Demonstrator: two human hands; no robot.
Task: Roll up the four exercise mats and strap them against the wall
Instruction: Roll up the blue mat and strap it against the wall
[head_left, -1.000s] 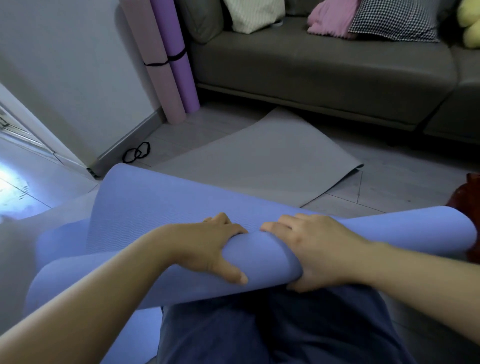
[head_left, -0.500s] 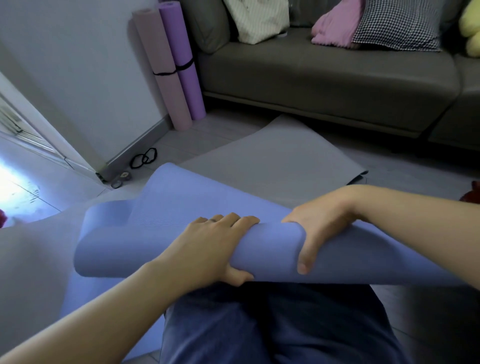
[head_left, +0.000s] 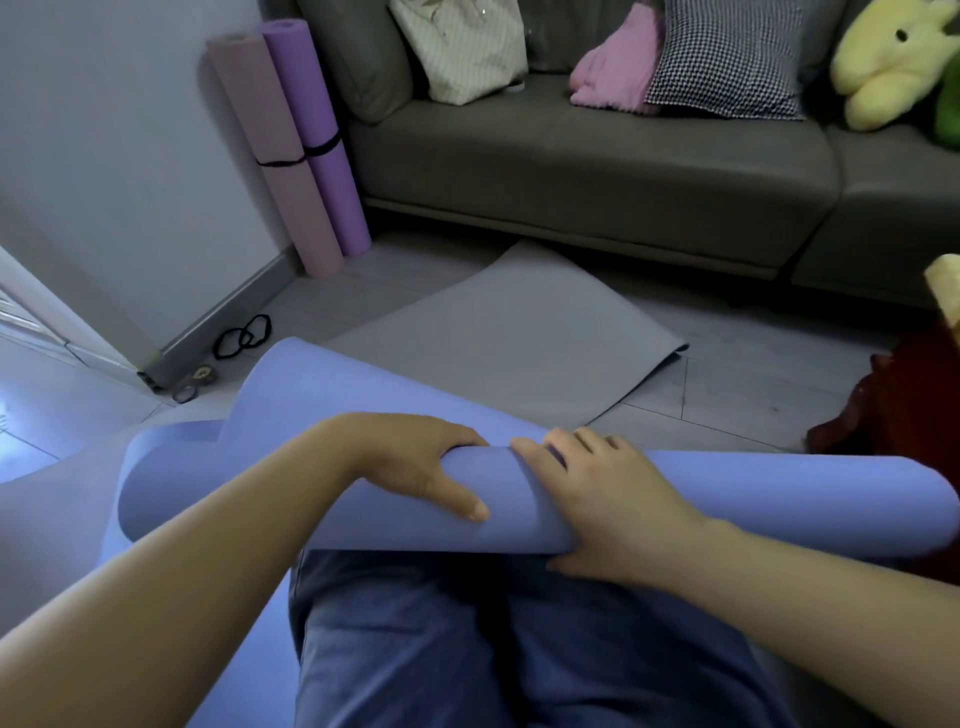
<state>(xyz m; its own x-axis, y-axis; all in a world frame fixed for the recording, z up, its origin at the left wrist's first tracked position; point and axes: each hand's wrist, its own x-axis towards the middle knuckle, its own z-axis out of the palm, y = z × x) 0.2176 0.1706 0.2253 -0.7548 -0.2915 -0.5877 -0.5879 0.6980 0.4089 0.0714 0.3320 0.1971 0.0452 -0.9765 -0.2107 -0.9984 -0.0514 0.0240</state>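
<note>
Fingers (head_left: 524, 448) curled over blue mat (head_left: 727, 499) — half-rolled, smooth tube

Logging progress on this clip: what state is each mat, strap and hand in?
blue mat: partly rolled, across the lap
grey mat: unrolled, flat on floor
pink mat: rolled, strapped, leaning on wall
purple mat: rolled, strapped, upright
loose straps: on floor
left hand: gripping blue mat
right hand: gripping blue mat

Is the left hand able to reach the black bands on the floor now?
Probably not at once: the left hand is gripping the blue mat, and the bands lie well beyond it by the wall.
</note>
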